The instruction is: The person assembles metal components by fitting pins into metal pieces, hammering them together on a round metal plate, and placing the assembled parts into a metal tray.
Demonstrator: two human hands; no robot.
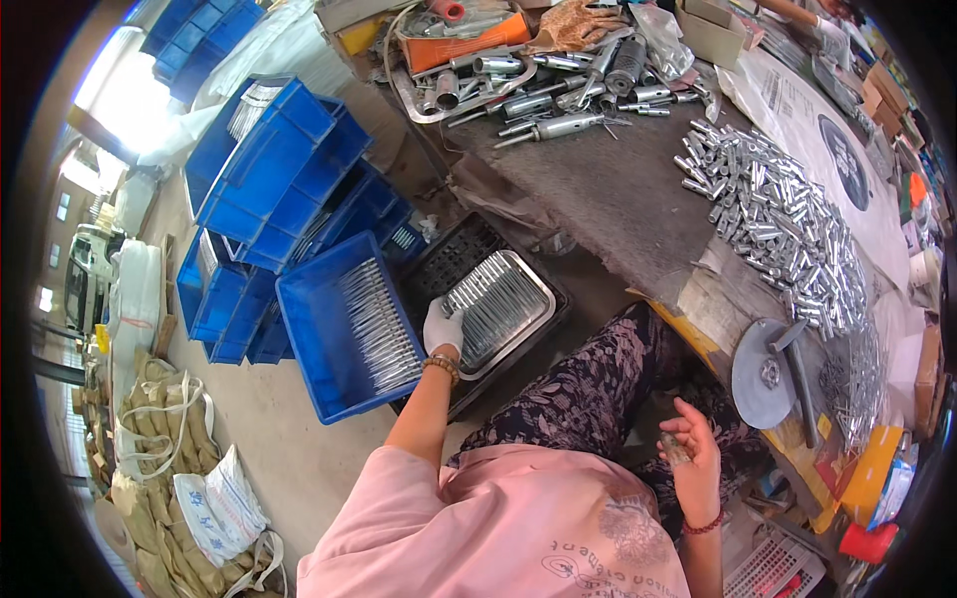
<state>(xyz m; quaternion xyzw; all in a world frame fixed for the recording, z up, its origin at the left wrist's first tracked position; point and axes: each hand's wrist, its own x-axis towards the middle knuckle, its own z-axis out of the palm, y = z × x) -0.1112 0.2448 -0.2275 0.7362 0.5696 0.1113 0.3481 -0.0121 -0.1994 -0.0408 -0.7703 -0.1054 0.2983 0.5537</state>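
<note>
My left hand (442, 327), in a white glove, is at the left side of a metal tray (543, 324). Its fingers bend together against the ends of the slim silvery metal rods (498, 309) lined up there; what they pinch, if anything, is hidden. Just left of that hand, a tilted blue bin (334, 384) contains a row of similar rods (379, 329). My bare right hand (695, 453) hovers over my lap beside the bench, fingers loosely bent and apart. Something greyish shows around its thumb.
Stacked blue bins (269, 189) rise on the left. Across the workbench (598, 199) lie a heap of short metal tubes (778, 219), drill-like tools (568, 128) and a round metal disc (763, 374) with a bar. Sacks (159, 458) rest on the floor at left.
</note>
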